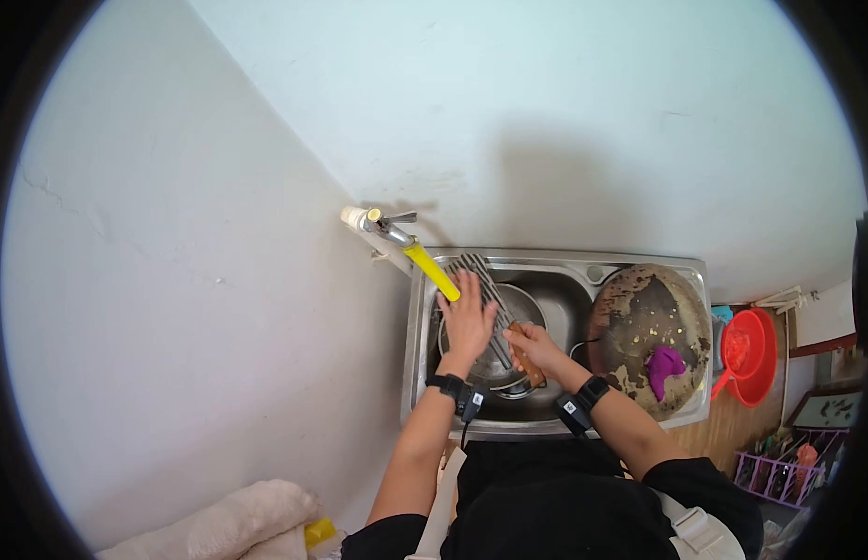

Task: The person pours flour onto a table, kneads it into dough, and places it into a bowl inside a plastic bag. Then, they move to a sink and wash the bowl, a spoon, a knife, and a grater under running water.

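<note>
I stand at a steel sink [417, 327] set against a pale wall. My right hand [535, 347] grips the wooden handle of a slotted metal spatula [484, 285], whose blade points away toward the tap. My left hand [467, 315] lies flat with spread fingers on the spatula's blade, just under the yellow hose [432, 272] on the tap [389, 227]. Beneath both hands a round metal pot [525, 308] sits in the sink basin. Both wrists carry black bands.
A dirty round pan [639, 317] with a purple cloth [664, 368] in it rests on the sink's right side. A red plastic scoop and basin [751, 355] stand further right, a purple basket [779, 471] below them. Towels [238, 527] lie at bottom left.
</note>
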